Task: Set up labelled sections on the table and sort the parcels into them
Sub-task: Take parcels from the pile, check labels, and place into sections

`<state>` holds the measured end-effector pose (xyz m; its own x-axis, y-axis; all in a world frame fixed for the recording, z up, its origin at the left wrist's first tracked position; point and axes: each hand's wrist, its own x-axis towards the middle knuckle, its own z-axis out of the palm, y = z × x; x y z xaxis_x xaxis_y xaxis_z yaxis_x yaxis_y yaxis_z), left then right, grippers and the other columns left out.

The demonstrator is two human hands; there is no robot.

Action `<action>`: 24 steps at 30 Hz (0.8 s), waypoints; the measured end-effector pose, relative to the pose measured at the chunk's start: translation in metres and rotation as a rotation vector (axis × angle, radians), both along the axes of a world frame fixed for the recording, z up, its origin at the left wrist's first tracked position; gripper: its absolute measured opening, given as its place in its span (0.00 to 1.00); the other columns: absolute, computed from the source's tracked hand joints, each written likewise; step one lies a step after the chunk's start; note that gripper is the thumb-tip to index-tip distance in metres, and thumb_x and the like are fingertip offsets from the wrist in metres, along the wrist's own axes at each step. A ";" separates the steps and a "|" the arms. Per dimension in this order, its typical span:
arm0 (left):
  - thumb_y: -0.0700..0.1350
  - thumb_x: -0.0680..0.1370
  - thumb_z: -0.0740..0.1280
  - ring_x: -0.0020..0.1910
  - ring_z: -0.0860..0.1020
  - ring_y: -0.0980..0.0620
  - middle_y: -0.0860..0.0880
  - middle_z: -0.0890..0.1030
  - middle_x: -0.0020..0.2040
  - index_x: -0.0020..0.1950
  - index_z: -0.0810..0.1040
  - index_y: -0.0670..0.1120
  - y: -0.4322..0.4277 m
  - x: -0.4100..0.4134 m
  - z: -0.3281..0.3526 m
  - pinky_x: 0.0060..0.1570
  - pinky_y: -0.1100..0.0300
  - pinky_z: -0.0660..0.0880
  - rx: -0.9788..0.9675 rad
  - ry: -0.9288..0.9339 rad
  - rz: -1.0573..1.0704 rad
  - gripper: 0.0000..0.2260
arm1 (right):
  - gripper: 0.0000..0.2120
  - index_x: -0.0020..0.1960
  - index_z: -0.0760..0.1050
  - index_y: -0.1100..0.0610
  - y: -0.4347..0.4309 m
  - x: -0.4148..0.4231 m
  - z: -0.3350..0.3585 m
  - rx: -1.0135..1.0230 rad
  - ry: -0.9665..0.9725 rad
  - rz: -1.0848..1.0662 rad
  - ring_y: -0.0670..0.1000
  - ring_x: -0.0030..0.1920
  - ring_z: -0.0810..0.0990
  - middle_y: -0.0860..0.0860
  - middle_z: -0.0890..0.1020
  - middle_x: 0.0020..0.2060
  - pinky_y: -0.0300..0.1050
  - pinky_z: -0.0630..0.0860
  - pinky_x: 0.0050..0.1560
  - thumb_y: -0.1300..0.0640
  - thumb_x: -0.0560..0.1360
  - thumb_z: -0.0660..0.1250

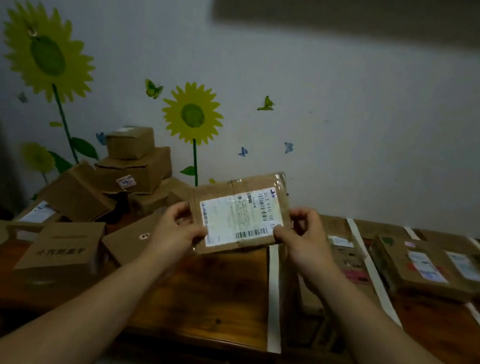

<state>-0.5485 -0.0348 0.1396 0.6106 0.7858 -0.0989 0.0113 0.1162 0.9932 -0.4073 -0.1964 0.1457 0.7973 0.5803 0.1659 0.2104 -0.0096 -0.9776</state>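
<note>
Currently holding a flat brown parcel [240, 212] up over the wooden table [210, 295] with both hands, clear of the tabletop and tilting it so that its white shipping label [237, 217] is facing the camera. Gripping the parcel's left edge with the left hand [178, 230], thumb lying on the front beside the label and fingers curling round behind. Pinching its lower right corner with the right hand [309, 241], thumb pressing on the front by the barcode and fingers bending round the right edge. Hovering the parcel just left of the nearest white tape strip [274, 304] running across the table from back to front.

Looking past it at a loose heap of cardboard boxes [128, 178] crowding the table's left end against the wall, some sitting on top of others, with a box bearing printed characters [60, 252] leaning at the front of the heap. Seeing, to the right, further white strips [362, 244] dividing the tabletop into lanes, with labelled sorted parcels [417, 268] lying flat between them. Facing a pale wall carrying sunflower stickers [193, 113] and small butterfly stickers. Working in dim light, leaving the label's small print too blurred to read.
</note>
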 end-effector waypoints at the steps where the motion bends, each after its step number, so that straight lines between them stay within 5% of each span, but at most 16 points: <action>1: 0.33 0.74 0.68 0.46 0.81 0.50 0.49 0.79 0.51 0.67 0.67 0.46 -0.010 0.007 0.000 0.37 0.58 0.80 -0.008 -0.009 -0.012 0.23 | 0.15 0.50 0.68 0.48 -0.008 0.006 0.003 0.023 0.010 0.004 0.45 0.52 0.81 0.48 0.79 0.52 0.36 0.80 0.44 0.65 0.75 0.67; 6: 0.38 0.77 0.66 0.41 0.78 0.52 0.49 0.75 0.48 0.66 0.65 0.47 -0.050 0.042 -0.002 0.24 0.66 0.75 -0.041 -0.056 -0.063 0.19 | 0.15 0.51 0.69 0.46 -0.051 0.032 0.007 0.108 0.094 -0.039 0.51 0.49 0.83 0.51 0.79 0.52 0.49 0.82 0.47 0.67 0.76 0.64; 9: 0.44 0.77 0.66 0.44 0.81 0.47 0.45 0.80 0.53 0.71 0.64 0.55 -0.066 0.063 -0.008 0.29 0.58 0.73 -0.078 0.024 -0.303 0.24 | 0.15 0.51 0.72 0.45 -0.076 0.042 0.004 0.135 0.052 -0.129 0.50 0.49 0.83 0.52 0.79 0.53 0.48 0.82 0.45 0.65 0.77 0.64; 11: 0.44 0.77 0.65 0.38 0.81 0.49 0.44 0.83 0.47 0.69 0.69 0.54 -0.082 0.077 -0.010 0.31 0.58 0.71 -0.087 0.079 -0.454 0.20 | 0.14 0.55 0.72 0.44 -0.089 0.048 0.006 0.172 0.025 -0.247 0.48 0.52 0.81 0.51 0.77 0.58 0.47 0.82 0.44 0.62 0.76 0.66; 16: 0.44 0.80 0.61 0.43 0.83 0.50 0.44 0.84 0.50 0.62 0.74 0.50 -0.126 0.115 -0.006 0.38 0.56 0.81 -0.202 -0.012 -0.561 0.11 | 0.32 0.73 0.59 0.46 -0.117 0.052 0.007 0.078 -0.030 -0.474 0.46 0.61 0.72 0.47 0.67 0.68 0.33 0.75 0.43 0.56 0.75 0.70; 18: 0.46 0.80 0.61 0.46 0.83 0.49 0.46 0.83 0.52 0.63 0.73 0.51 -0.139 0.127 -0.007 0.41 0.56 0.80 -0.231 -0.027 -0.573 0.12 | 0.34 0.73 0.58 0.40 -0.126 0.045 -0.004 -0.078 -0.142 -0.396 0.46 0.62 0.71 0.46 0.67 0.68 0.38 0.75 0.53 0.54 0.73 0.71; 21: 0.50 0.80 0.60 0.51 0.81 0.49 0.49 0.81 0.55 0.65 0.70 0.55 -0.151 0.135 -0.009 0.45 0.54 0.79 -0.199 0.031 -0.657 0.13 | 0.33 0.63 0.55 0.26 -0.141 0.037 -0.010 -0.046 -0.003 -0.240 0.45 0.62 0.72 0.40 0.71 0.64 0.46 0.76 0.59 0.55 0.75 0.69; 24: 0.54 0.80 0.59 0.51 0.78 0.51 0.53 0.77 0.57 0.69 0.66 0.57 -0.164 0.139 -0.011 0.45 0.55 0.76 -0.004 0.185 -0.807 0.17 | 0.32 0.69 0.58 0.30 -0.163 0.040 -0.013 -0.014 0.095 -0.299 0.48 0.60 0.76 0.44 0.74 0.65 0.52 0.77 0.60 0.58 0.77 0.67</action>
<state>-0.4093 -0.1984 0.1289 0.9603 0.1126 -0.2551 0.2561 0.0055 0.9666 -0.3673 -0.3591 0.1328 0.9446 0.3194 0.0761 0.1038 -0.0708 -0.9921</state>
